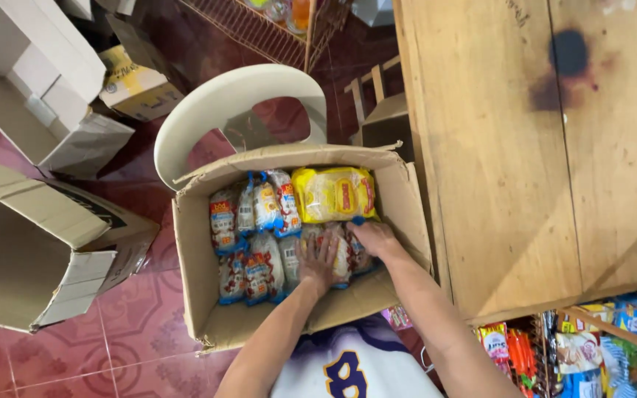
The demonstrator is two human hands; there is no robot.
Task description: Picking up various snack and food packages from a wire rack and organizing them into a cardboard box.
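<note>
inside the open cardboard box (202,287) on a plastic chair (186,121), left hand (317,259) presses flat, fingers apart, and right hand (372,237) curls its grip onto upright noodle packets (259,262), steadying the packed rows beside the tabletop (525,184).

A small shop's stockroom corner. Opened cardboard cartons (46,243) lie on the tiled floor (134,324). Packaged snacks (576,346) fill a shelf beside the wooden desk (525,147).

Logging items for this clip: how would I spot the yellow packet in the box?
Find the open cardboard box on the plastic chair, beside the wooden table. The yellow packet lies flat at its far right corner, above both hands; its neighbours are white-and-blue packets standing upright.
</note>
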